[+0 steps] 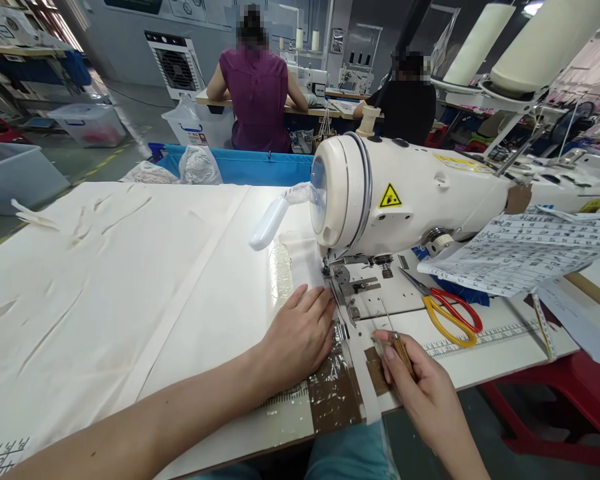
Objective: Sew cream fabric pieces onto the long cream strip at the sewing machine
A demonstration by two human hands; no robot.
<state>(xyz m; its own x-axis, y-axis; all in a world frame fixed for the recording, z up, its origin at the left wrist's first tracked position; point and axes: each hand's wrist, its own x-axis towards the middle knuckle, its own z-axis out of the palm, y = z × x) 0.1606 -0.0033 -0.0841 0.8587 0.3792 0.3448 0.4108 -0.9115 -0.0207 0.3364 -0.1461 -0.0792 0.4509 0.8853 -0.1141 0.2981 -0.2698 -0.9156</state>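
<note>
A white sewing machine (405,193) stands on the table, its needle area low at the left end of the head. My left hand (300,327) lies flat, palm down, on white fabric (303,257) just left of the presser foot; its fingers are stretched out. In my right hand (420,380) is an awl (401,350) with a wooden handle, its thin metal tip pointing up toward the machine bed. A narrow white strip (363,380) runs from the needle area down over the table's front edge, between my hands.
Scissors (453,317) with red and yellow handles lie right of the machine bed. Handwritten sheets (525,250) hang over the machine's right side. White cloth (80,287) spreads across the left of the table. Two people sit at machines ahead. A red stool (560,407) stands at lower right.
</note>
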